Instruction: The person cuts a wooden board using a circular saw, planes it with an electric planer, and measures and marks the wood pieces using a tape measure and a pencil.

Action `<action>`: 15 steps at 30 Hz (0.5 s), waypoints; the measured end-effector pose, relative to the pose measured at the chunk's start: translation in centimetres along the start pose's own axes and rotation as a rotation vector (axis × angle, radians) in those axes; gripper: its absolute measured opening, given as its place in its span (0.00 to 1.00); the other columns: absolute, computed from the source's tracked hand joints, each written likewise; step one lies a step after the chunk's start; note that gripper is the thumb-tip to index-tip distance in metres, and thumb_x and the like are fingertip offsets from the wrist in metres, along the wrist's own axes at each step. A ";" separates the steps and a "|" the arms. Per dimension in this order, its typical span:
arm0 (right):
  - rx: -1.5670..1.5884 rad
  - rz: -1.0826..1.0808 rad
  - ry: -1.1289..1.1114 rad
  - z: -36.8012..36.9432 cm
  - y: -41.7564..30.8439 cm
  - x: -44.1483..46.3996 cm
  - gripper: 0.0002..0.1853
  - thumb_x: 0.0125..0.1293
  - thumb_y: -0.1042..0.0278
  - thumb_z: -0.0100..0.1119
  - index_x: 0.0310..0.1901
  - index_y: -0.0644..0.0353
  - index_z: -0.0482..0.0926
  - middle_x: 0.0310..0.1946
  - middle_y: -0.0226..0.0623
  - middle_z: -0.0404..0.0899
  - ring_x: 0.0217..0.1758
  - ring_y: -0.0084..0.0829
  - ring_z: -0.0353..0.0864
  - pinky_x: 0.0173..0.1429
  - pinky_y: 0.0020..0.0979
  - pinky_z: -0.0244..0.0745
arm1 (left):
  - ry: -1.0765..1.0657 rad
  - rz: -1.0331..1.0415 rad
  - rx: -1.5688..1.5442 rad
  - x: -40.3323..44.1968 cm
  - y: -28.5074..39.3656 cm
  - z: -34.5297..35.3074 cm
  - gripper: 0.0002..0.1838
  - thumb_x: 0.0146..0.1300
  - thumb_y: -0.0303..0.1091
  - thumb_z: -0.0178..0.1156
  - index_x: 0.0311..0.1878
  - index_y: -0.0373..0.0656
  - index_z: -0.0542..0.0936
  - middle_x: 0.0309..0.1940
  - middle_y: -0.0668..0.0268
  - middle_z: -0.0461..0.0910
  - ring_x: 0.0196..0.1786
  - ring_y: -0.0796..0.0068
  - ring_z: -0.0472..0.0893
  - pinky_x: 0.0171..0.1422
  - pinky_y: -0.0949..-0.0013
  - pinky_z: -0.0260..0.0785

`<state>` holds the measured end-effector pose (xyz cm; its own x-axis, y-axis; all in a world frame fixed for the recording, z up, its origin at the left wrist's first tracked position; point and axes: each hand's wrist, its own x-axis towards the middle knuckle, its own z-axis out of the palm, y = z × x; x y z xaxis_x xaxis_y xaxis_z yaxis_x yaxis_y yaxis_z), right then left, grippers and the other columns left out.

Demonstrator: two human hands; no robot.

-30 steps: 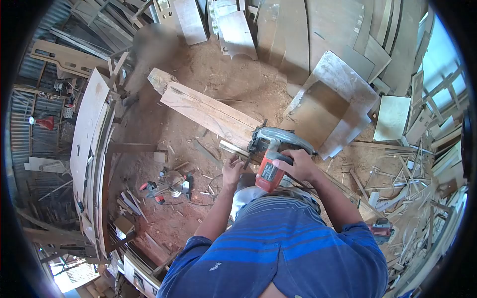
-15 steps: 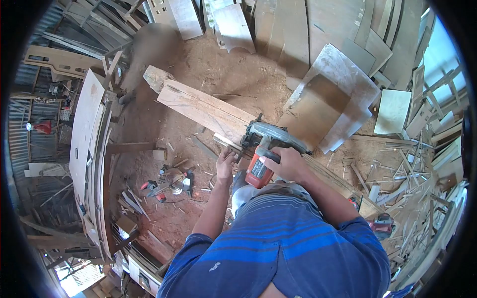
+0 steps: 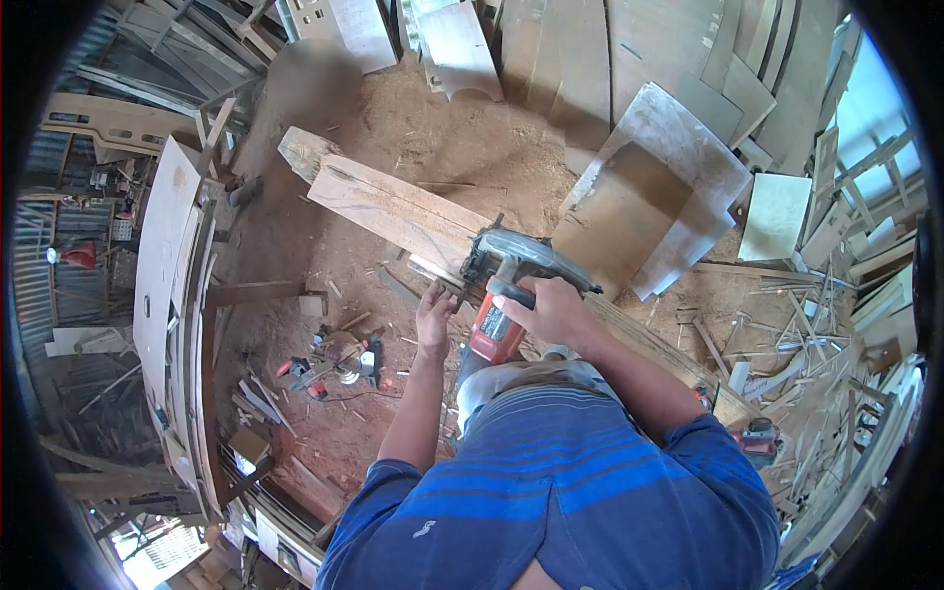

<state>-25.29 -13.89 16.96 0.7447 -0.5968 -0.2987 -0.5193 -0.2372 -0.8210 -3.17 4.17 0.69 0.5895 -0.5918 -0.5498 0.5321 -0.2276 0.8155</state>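
My right hand (image 3: pixel 551 313) grips the rear handle of a cordless circular saw (image 3: pixel 526 258) with a red battery at its near end. The saw rests on a long wooden plank (image 3: pixel 393 213), which lies on a thicker timber (image 3: pixel 644 339). Close to the saw's left side, the fingers of my left hand (image 3: pixel 435 317) are pinched at a narrow dark piece, perhaps part of the saw's guide. A short pale wood strip (image 3: pixel 433 270) shows just beyond those fingers. The blade is hidden under the saw's guard.
On the dusty floor at left sits a power tool with red parts (image 3: pixel 339 361). A stack of boards (image 3: pixel 162 285) stands farther left. Loose sheets (image 3: pixel 639 197) lie at right, with wood scraps (image 3: pixel 806 344) beyond. Another red tool (image 3: pixel 757 442) is near my right elbow.
The saw and both hands have shifted a little to the left along the plank. The grip of my right hand on the saw is the same.
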 end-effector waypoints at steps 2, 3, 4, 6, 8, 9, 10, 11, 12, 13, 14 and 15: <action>-0.019 -0.008 -0.006 0.5 0.2 0.6 0.38 0.71 0.29 0.61 0.52 0.65 0.91 0.33 0.58 0.89 0.42 0.60 0.91 0.53 0.53 0.84 | -0.042 0.026 -0.031 1.0 -0.7 -1.4 0.42 0.70 0.26 0.61 0.85 0.26 0.58 0.77 0.45 0.71 0.76 0.59 0.75 0.78 0.62 0.68; -0.027 -0.012 -0.008 0.6 0.1 0.8 0.38 0.71 0.29 0.61 0.52 0.64 0.91 0.33 0.58 0.89 0.41 0.59 0.91 0.53 0.52 0.85 | -0.014 0.027 -0.020 0.7 -0.2 -1.3 0.42 0.71 0.26 0.61 0.85 0.27 0.59 0.77 0.45 0.71 0.76 0.58 0.75 0.78 0.61 0.69; -0.027 -0.014 -0.004 0.7 -0.1 1.0 0.37 0.71 0.29 0.61 0.52 0.64 0.91 0.33 0.58 0.89 0.41 0.59 0.91 0.53 0.52 0.85 | 0.012 0.028 -0.008 0.4 0.4 -1.2 0.41 0.71 0.27 0.62 0.85 0.28 0.59 0.77 0.45 0.71 0.76 0.58 0.75 0.79 0.60 0.69; -0.027 -0.019 0.004 0.7 -0.7 1.3 0.37 0.71 0.29 0.61 0.53 0.63 0.91 0.33 0.58 0.89 0.41 0.59 0.91 0.52 0.52 0.85 | 0.059 0.021 -0.008 0.3 0.9 -1.3 0.40 0.73 0.29 0.61 0.85 0.30 0.60 0.78 0.47 0.71 0.77 0.56 0.75 0.80 0.57 0.68; -0.004 -0.035 0.009 0.9 -1.3 1.8 0.36 0.71 0.29 0.62 0.53 0.62 0.92 0.33 0.58 0.89 0.42 0.59 0.91 0.52 0.52 0.85 | 0.100 0.005 -0.029 0.5 0.9 -2.3 0.39 0.75 0.32 0.61 0.85 0.33 0.61 0.79 0.50 0.70 0.79 0.53 0.74 0.82 0.52 0.65; 0.007 -0.044 0.010 1.0 -1.5 2.1 0.36 0.71 0.29 0.62 0.54 0.61 0.92 0.33 0.59 0.89 0.42 0.59 0.91 0.52 0.52 0.85 | 0.132 0.003 -0.036 0.7 0.5 -3.0 0.38 0.76 0.32 0.61 0.85 0.34 0.61 0.78 0.50 0.71 0.78 0.53 0.75 0.80 0.52 0.68; -0.004 -0.051 0.014 1.2 -1.6 2.4 0.36 0.72 0.29 0.61 0.55 0.60 0.92 0.34 0.58 0.90 0.42 0.59 0.91 0.52 0.52 0.86 | 0.164 0.000 -0.043 1.2 -0.3 -4.1 0.38 0.76 0.33 0.61 0.85 0.34 0.61 0.77 0.50 0.72 0.77 0.53 0.76 0.78 0.52 0.71; -0.015 -0.057 0.018 1.5 -1.6 2.7 0.36 0.72 0.29 0.61 0.56 0.59 0.92 0.34 0.58 0.90 0.42 0.59 0.92 0.52 0.52 0.86 | 0.197 -0.002 -0.050 1.5 -1.2 -5.2 0.38 0.77 0.33 0.61 0.85 0.35 0.61 0.76 0.50 0.73 0.76 0.53 0.77 0.76 0.53 0.73; -0.025 -0.063 0.021 1.8 -1.6 3.1 0.36 0.72 0.28 0.60 0.57 0.58 0.92 0.34 0.57 0.90 0.42 0.58 0.92 0.53 0.52 0.86 | 0.235 -0.004 -0.036 1.9 -2.3 -6.6 0.37 0.77 0.34 0.61 0.84 0.35 0.62 0.74 0.51 0.74 0.74 0.54 0.79 0.72 0.53 0.75; -0.050 -0.052 0.007 2.2 -1.6 3.6 0.36 0.72 0.28 0.60 0.58 0.56 0.91 0.34 0.57 0.90 0.43 0.58 0.92 0.53 0.52 0.87 | 0.272 -0.005 -0.022 2.3 -3.8 -8.0 0.36 0.77 0.34 0.61 0.84 0.34 0.63 0.73 0.51 0.76 0.72 0.54 0.81 0.69 0.54 0.77; -0.074 -0.040 -0.007 2.6 -1.6 4.1 0.37 0.72 0.27 0.59 0.60 0.55 0.91 0.35 0.56 0.91 0.43 0.57 0.92 0.53 0.52 0.87 | 0.309 -0.007 -0.007 2.4 -4.8 -9.0 0.36 0.77 0.35 0.61 0.83 0.34 0.64 0.71 0.52 0.77 0.69 0.55 0.82 0.65 0.55 0.80; -0.099 -0.028 -0.021 2.9 -1.8 4.8 0.37 0.72 0.27 0.59 0.61 0.54 0.91 0.35 0.55 0.91 0.43 0.56 0.93 0.54 0.51 0.87 | 0.312 0.002 0.062 2.0 -5.4 -9.6 0.32 0.76 0.35 0.63 0.78 0.34 0.69 0.64 0.54 0.80 0.65 0.58 0.84 0.63 0.57 0.80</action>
<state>-19.59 -14.06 15.61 0.7677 -0.5728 -0.2874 -0.5363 -0.3288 -0.7773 0.94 11.63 -6.52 0.7537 -0.3288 -0.5691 0.4982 -0.2790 0.8210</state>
